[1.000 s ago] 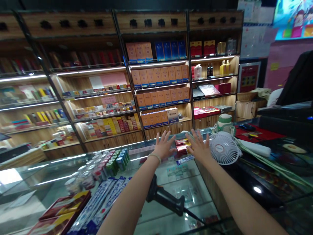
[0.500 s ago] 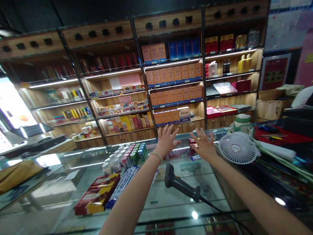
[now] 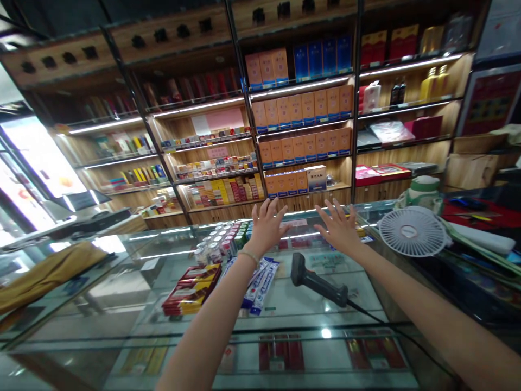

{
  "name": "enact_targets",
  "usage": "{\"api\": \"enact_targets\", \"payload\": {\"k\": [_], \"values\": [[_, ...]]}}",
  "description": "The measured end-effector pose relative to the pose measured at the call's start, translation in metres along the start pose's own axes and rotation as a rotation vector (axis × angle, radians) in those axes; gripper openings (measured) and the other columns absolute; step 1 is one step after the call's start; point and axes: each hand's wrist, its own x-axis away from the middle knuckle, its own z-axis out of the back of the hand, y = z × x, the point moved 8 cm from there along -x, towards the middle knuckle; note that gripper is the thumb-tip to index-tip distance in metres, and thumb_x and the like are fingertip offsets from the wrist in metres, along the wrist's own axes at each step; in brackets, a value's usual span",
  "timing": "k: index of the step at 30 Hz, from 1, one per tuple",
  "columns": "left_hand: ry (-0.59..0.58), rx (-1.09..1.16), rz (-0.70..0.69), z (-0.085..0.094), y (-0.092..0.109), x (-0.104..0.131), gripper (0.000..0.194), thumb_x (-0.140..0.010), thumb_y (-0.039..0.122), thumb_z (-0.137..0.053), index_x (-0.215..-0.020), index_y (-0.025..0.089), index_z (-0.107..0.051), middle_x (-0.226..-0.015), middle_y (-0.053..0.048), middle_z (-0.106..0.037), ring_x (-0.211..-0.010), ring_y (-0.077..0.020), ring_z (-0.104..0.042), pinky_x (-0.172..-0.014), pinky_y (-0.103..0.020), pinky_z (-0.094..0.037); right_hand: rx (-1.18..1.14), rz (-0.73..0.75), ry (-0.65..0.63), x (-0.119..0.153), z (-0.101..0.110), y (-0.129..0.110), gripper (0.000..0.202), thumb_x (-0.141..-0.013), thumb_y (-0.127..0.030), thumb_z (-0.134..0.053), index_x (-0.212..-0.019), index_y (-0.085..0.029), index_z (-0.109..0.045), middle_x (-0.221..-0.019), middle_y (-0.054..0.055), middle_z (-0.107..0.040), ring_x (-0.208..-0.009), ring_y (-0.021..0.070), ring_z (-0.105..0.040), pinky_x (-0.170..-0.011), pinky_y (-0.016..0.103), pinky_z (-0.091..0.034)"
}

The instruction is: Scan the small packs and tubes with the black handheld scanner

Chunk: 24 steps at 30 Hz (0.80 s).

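Item: dark red upright boxes (image 3: pixel 280 353), under the glass nearest us, below both hands; arranged in groups, seemingly to show through the pane.

Item: dark grey, pistol-shaped plastic scanner (image 3: pixel 319 285), lying on the glass-topped counter (image 3: pixel 280 320) between the hands and slightly nearer us. Its handle and black cable (image 3: pixel 368 314) run rightward and back, which we judge leaves it handy for the right hand.

Item: long, flat blue-and-white packets (image 3: pixel 260 285), overlapping, just short of the left hand and partly behind its forearm.

Item: red-and-yellow flat packs (image 3: pixel 191 290), stacked left of that forearm, probably kept together by kind.

Item: our left hand (image 3: pixel 266 225) and right hand (image 3: pixel 337 228), palms forward and down, fingers spread, holding nothing; both appear raised above the glass.

Item: small metal cans (image 3: pixel 220 239), in close rows left of the left hand, presumably for easy counting.

Item: white round plastic fan (image 3: pixel 411 233), right of the right hand, its grille turned our way, likely for air.

Item: tall orange boxes (image 3: pixel 303 111), shelved well beyond both hands.

Changes from half a second ago: the hands sit farther left over the goods; the left now covers more cans, while more blue-and-white packets show beside its forearm. The spread pose is unchanged.
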Motion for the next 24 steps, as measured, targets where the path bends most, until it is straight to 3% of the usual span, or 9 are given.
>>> {"api": "enact_targets", "payload": {"k": [11, 24], "values": [[-0.034, -0.070, 0.128, 0.033, -0.072, 0.064, 0.057, -0.095, 0.054, -0.052, -0.149, 0.034, -0.049, -0.166, -0.008, -0.031, -0.153, -0.0339, -0.022, -0.124, -0.059, -0.008, -0.125, 0.057, -0.069, -0.010, 0.010, -0.091, 0.055, -0.102, -0.050, -0.040, -0.151, -0.028, -0.046, -0.161, 0.012, -0.039, -0.149, 0.0329, -0.025, -0.120, 0.062, -0.004], [-0.066, -0.168, 0.212, 0.056, -0.147, 0.131, 0.052, -0.095, 0.050, -0.054, -0.144, 0.035, -0.054, -0.162, -0.008, -0.039, -0.150, -0.0341, -0.029, -0.123, -0.060, -0.012, -0.230, 0.154, -0.133, -0.013, 0.012, -0.178, 0.056, -0.103, -0.054, -0.037, -0.149, -0.025, -0.049, -0.163, 0.011, -0.037, -0.152, 0.0306, -0.023, -0.122, 0.061, 0.002]]}}
